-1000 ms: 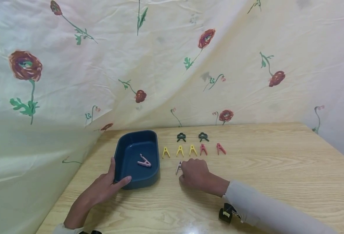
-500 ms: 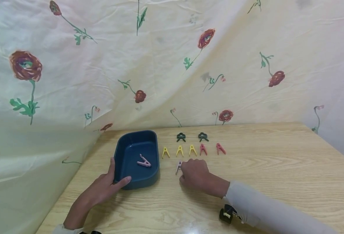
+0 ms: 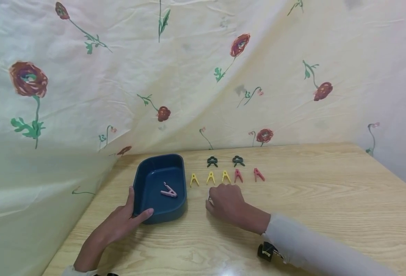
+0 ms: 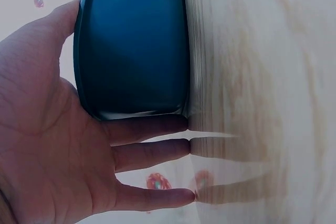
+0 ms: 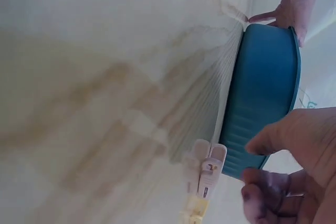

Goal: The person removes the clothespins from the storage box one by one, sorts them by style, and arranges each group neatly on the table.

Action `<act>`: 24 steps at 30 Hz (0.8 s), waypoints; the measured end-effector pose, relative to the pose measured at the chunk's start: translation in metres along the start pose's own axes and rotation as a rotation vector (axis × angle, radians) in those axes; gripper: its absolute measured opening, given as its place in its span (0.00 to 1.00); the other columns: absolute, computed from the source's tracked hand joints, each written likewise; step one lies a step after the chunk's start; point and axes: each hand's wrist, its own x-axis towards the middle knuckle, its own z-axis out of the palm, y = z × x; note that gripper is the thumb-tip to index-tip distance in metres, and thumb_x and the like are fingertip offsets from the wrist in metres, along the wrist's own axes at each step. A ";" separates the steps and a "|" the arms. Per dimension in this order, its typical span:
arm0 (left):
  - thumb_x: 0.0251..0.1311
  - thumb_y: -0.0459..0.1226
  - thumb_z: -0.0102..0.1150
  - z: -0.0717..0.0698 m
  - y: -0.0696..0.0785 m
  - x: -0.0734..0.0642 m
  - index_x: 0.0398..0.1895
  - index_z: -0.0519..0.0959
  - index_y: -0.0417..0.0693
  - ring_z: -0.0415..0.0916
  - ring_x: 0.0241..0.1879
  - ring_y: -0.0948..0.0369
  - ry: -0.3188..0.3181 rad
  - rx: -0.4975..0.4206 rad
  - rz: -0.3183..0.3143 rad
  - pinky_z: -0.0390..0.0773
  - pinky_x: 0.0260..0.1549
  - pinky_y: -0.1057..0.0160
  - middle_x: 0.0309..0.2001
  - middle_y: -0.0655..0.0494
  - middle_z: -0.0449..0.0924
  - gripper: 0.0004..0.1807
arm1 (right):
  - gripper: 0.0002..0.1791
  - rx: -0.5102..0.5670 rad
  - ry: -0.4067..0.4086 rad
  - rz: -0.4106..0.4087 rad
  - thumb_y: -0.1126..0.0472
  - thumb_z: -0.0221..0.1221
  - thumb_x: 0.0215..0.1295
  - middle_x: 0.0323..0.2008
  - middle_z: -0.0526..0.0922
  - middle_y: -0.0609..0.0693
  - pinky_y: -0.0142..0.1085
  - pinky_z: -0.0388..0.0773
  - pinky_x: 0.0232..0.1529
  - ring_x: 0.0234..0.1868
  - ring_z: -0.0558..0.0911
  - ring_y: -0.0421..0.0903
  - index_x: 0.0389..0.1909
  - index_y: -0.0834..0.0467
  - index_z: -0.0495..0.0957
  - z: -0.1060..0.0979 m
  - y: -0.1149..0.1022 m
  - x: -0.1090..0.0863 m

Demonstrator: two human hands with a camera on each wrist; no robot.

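Observation:
A dark blue tub (image 3: 168,217) stands on the table with one pale pink clothespin (image 3: 169,190) lying inside it. My left hand (image 3: 120,222) rests at its near left corner; the left wrist view shows straight fingers (image 4: 149,156) along the tub's end and the thumb by the rim. Over the table, to the right of the tub, is my right hand (image 3: 227,203), fingers loosely curled. In the right wrist view a second pale pink clothespin (image 5: 211,170) lies on the table just beyond the parted thumb and fingertips. From the head view this clothespin is mostly hidden by the hand.
Beyond my right hand runs a row of three yellow clothespins (image 3: 211,178) and two red clothespins (image 3: 238,175). Two dark green clips (image 3: 238,161) lie behind them. A flowered cloth (image 3: 189,76) hangs along the table's back and left side.
My right hand has shifted slightly left, covering most of the pale pink clothespin in the head view. My left hand and the tub stay together; the head view has moved a little.

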 end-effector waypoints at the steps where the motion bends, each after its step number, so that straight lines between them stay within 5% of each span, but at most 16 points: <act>1: 0.68 0.64 0.48 0.000 0.000 0.000 0.76 0.23 0.37 0.65 0.64 0.30 0.000 0.000 0.001 0.66 0.58 0.34 0.71 0.22 0.52 0.60 | 0.19 0.001 0.017 -0.007 0.55 0.65 0.62 0.11 0.57 0.42 0.33 0.53 0.13 0.13 0.58 0.39 0.15 0.54 0.72 -0.001 -0.001 0.001; 15: 0.67 0.64 0.48 -0.002 -0.001 0.000 0.76 0.22 0.39 0.64 0.65 0.31 0.010 0.006 0.015 0.65 0.60 0.35 0.72 0.24 0.52 0.60 | 0.17 -0.068 0.284 -0.138 0.58 0.67 0.59 0.11 0.61 0.42 0.32 0.52 0.14 0.13 0.59 0.38 0.17 0.54 0.70 -0.005 -0.005 0.019; 24: 0.67 0.64 0.49 0.001 -0.003 0.002 0.76 0.22 0.39 0.65 0.65 0.32 0.010 -0.004 0.007 0.65 0.60 0.36 0.72 0.24 0.53 0.61 | 0.16 -0.020 0.273 -0.170 0.62 0.65 0.63 0.13 0.62 0.42 0.34 0.53 0.18 0.14 0.59 0.39 0.19 0.53 0.70 -0.007 -0.008 0.023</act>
